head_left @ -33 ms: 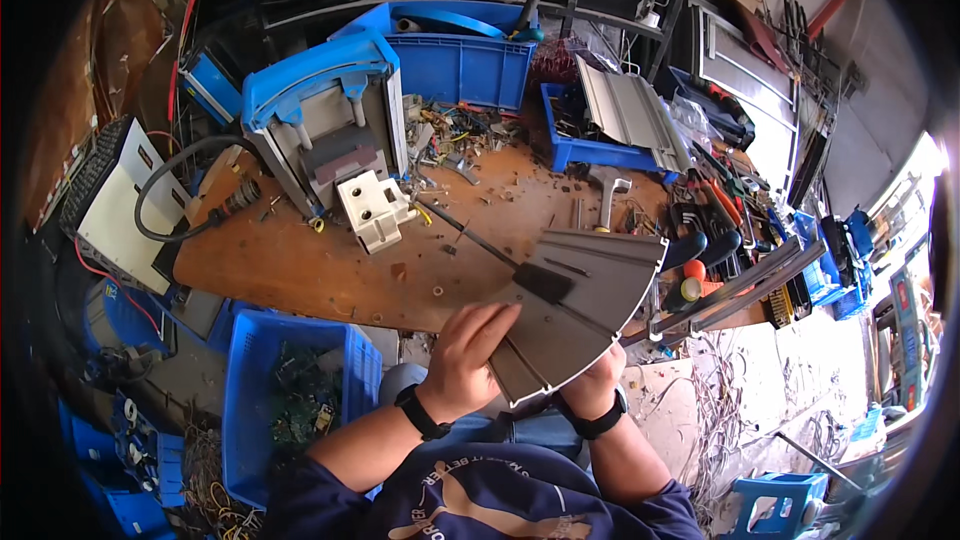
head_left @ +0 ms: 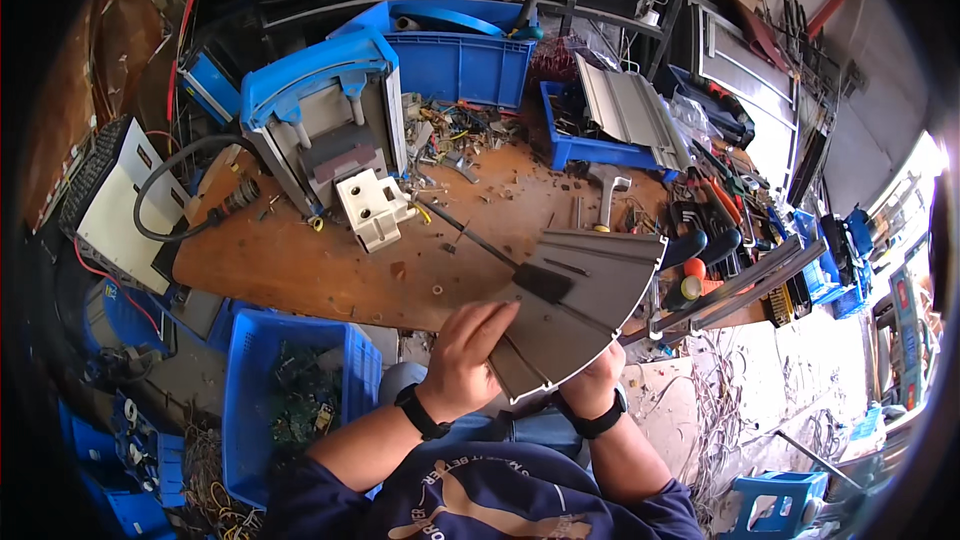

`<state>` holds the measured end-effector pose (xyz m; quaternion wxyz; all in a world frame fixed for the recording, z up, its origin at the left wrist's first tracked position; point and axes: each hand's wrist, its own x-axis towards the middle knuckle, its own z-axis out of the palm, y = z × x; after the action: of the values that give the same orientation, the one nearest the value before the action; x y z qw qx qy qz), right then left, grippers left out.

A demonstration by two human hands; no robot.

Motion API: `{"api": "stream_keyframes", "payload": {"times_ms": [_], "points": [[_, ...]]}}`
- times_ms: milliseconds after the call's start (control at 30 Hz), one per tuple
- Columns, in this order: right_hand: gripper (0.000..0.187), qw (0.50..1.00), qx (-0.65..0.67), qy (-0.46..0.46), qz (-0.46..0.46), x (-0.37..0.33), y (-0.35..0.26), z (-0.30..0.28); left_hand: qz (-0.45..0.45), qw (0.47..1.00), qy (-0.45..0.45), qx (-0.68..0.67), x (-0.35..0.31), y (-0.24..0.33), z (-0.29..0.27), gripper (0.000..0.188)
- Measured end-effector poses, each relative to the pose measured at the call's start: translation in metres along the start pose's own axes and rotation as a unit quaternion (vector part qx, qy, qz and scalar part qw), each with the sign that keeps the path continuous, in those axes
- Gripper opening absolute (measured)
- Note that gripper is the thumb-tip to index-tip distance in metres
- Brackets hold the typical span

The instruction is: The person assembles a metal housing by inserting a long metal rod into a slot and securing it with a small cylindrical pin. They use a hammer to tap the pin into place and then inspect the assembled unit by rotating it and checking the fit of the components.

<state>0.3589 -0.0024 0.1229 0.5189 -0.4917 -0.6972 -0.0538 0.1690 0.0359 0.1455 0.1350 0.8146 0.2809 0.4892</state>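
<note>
A grey ribbed panel point(head_left: 590, 310) with a curved, notched near edge tilts over the front of the wooden bench, held in both hands. My left hand point(head_left: 465, 355) grips its left corner, fingers pressed together along the side. From below, my right hand point(head_left: 595, 380) holds the near edge; most of its fingers are hidden behind the panel. A thin black rod point(head_left: 465, 230) runs from beside a cream block with holes point(head_left: 372, 210) to a dark rectangular piece point(head_left: 543, 282) over the panel. Whether that piece touches the panel, I cannot tell.
Left on the bench point(head_left: 300, 285) stands a blue-topped machine point(head_left: 320, 75). Blue crates point(head_left: 455, 70) line the back, with scraps before them. Hand tools point(head_left: 715, 205) crowd the right side. A blue bin point(head_left: 245, 410) with green boards sits below the bench's front edge.
</note>
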Motion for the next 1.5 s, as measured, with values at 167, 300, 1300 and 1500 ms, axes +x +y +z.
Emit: {"api": "stream_keyframes", "payload": {"times_ms": [167,300,1300,1500], "points": [[0.021,0.998,-0.004,0.021,0.057,0.017,-0.004,0.005,-0.025,0.999,0.024,0.004,0.001,-0.007,0.001,0.061],[0.011,0.993,-0.003,0.020,0.119,0.045,-0.011,0.010,-0.068,0.995,0.069,0.008,0.016,-0.016,-0.006,0.049],[0.010,0.992,0.067,-0.046,0.093,0.111,-0.001,0.068,-0.165,0.980,0.095,0.060,0.036,-0.058,-0.040,0.016],[0.013,0.993,0.028,-0.084,0.083,0.129,0.007,0.075,-0.170,0.965,0.140,0.142,0.040,-0.062,-0.038,0.041]]}}
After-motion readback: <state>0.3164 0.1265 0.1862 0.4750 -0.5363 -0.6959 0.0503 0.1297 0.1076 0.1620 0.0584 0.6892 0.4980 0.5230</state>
